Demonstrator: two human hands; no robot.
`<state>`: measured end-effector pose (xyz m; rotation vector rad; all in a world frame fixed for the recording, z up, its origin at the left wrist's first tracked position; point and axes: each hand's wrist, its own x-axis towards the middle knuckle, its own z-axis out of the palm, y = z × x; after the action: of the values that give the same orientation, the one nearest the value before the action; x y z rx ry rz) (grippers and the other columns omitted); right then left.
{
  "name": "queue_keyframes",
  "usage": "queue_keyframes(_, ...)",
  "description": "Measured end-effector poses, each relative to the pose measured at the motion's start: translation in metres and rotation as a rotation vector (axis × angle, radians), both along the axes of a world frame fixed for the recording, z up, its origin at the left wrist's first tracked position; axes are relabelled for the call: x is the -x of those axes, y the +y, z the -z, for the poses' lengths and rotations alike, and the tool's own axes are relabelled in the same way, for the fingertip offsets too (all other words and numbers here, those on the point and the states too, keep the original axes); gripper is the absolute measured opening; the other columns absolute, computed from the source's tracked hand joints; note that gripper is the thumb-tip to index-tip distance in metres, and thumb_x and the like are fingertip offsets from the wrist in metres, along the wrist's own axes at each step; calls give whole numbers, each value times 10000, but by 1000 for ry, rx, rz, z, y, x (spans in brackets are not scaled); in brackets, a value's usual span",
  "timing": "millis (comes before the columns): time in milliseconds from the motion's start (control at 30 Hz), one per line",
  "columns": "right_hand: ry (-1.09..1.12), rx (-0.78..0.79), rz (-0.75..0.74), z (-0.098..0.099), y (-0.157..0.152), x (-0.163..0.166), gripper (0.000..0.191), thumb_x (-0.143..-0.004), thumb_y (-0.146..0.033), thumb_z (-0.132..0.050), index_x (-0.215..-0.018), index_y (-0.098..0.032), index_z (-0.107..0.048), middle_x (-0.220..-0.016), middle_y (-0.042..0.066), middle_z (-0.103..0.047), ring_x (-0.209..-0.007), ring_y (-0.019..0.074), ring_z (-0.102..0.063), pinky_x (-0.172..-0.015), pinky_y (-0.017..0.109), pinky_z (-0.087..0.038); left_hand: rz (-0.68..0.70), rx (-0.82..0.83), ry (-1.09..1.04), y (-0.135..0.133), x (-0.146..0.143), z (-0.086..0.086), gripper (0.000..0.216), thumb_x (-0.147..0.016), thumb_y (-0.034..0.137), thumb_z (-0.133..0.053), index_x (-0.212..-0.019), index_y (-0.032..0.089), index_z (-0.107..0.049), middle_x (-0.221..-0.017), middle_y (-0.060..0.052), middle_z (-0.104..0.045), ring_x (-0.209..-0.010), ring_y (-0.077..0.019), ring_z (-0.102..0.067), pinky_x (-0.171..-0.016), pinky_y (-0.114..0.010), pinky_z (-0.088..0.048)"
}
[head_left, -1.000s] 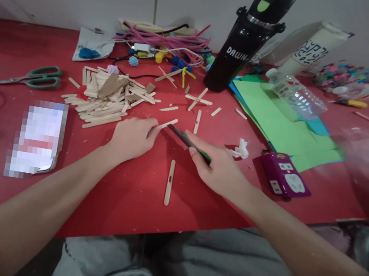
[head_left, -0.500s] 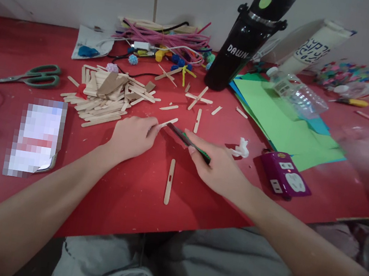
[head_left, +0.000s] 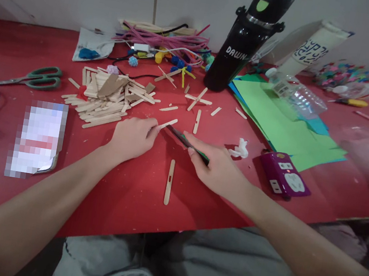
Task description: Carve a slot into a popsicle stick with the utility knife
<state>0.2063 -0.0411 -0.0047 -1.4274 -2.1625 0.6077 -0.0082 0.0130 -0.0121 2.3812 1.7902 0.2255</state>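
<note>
Pinched in my left hand (head_left: 135, 137) is a pale wooden craft stick (head_left: 169, 123), its end pointing up and to the right. My right hand (head_left: 215, 161) is closed round a dark utility knife (head_left: 190, 144) with green edges. The knife's tip lies at or very near the stick; whether it touches is too small to tell. Below both hands a craft stick with a slot in its middle (head_left: 169, 182) lies on the red table (head_left: 118, 202). Beyond them sit a notched stick (head_left: 197, 121) and two crossed sticks (head_left: 198, 99).
A pile of craft sticks (head_left: 102, 101) lies left of centre, with scissors (head_left: 41, 78) and a phone (head_left: 39, 138) further left. A black bottle (head_left: 238, 53) stands at the back. Green paper (head_left: 285, 119) and a purple socket block (head_left: 284, 172) are on the right.
Both hands keep almost the same place and grip, with the knife barely shifted against the stick. A dark shape has come into view at the far right edge.
</note>
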Motion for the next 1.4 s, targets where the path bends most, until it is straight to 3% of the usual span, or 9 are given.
queue_keyframes(567, 26, -10, 43, 3, 0, 0, 449, -928, -222, -468, -1369, -179, -542, -1318, 60, -615, -1187, 233, -604, -993, 391, -516, -1, -12, -6, 0, 0, 1, 362, -937, 414, -339, -816, 217, -619, -765, -49, -688, -733, -229, -636, -518, -304, -216)
queue_keyframes(1000, -31, 8, 29, 0, 1, -1, 476, -910, -188, -464, -1379, -204, -536, -1222, 74, -681, -971, 239, -708, -852, 379, -582, -2, -13, 1, 0, 1, 2, 358, -932, 412, -340, -832, 222, -627, -771, -50, -691, -729, -226, -628, -525, -303, -225)
queue_keyframes(1167, -2, 1, 24, 2, 0, -3, 456, -915, -206, -474, -1363, -184, -553, -1303, 70, -628, -1155, 251, -625, -981, 394, -524, -10, 4, 6, 0, 1, 0, 354, -928, 411, -339, -848, 224, -630, -770, -49, -688, -732, -232, -625, -529, -304, -224)
queue_keyframes(1400, 14, -4, 55, 2, 0, -2, 444, -926, -220, -466, -1358, -157, -551, -1293, 68, -636, -1147, 232, -631, -961, 364, -537, -9, -5, -4, 0, 0, 2, 361, -930, 417, -339, -833, 225, -628, -760, -48, -679, -718, -221, -615, -524, -306, -221)
